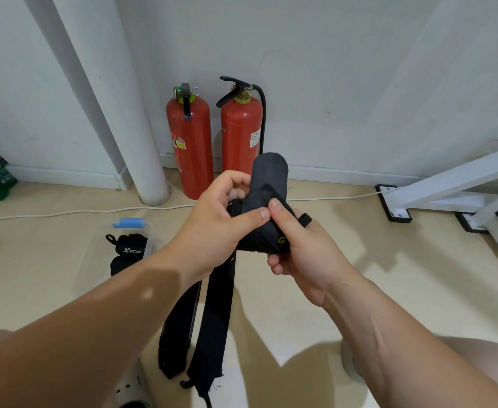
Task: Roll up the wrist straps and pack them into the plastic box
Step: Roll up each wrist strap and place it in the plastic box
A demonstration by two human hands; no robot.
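Left hand [221,222], right hand [303,260] grip wrist strap [269,175] — tip upward.

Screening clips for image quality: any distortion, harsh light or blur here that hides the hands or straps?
Head view: wide-angle distortion tilts the white pipe; head view: hard-edged light patches and shadows cross the floor, and a bright spot marks the left forearm; head view: left hand, right hand and held wrist strap are sharp, while the flat straps show little detail.
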